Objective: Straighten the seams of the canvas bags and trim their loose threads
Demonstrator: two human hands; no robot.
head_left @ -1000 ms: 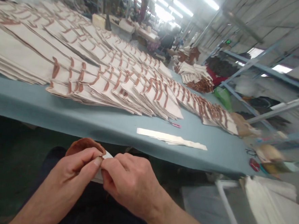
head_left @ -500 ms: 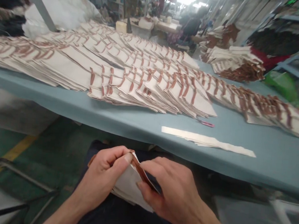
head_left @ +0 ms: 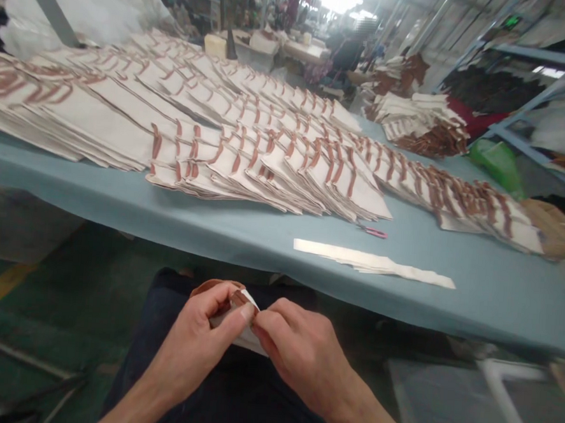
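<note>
A cream fabric piece with a brown edge band (head_left: 243, 297) is held over my lap. My left hand (head_left: 208, 328) is closed on it, thumb on top and fingers beneath. Close beside it, my right hand (head_left: 294, 340) pinches the same edge between thumb and fingertips. A white strip shows along the band between the two hands. Most of the piece is hidden behind my hands and fingers.
Ahead is a table with a blue-green cover (head_left: 243, 234). On it lie overlapping rows of brown-banded cream pieces (head_left: 275, 166), a bundle of cream strips (head_left: 370, 261) and pink-handled snips (head_left: 374, 232). A metal frame (head_left: 20, 352) stands at lower left.
My right hand has moved left along the band, closer to my left hand. Less of the fabric piece shows now. The whole view has shifted slightly to the right.
</note>
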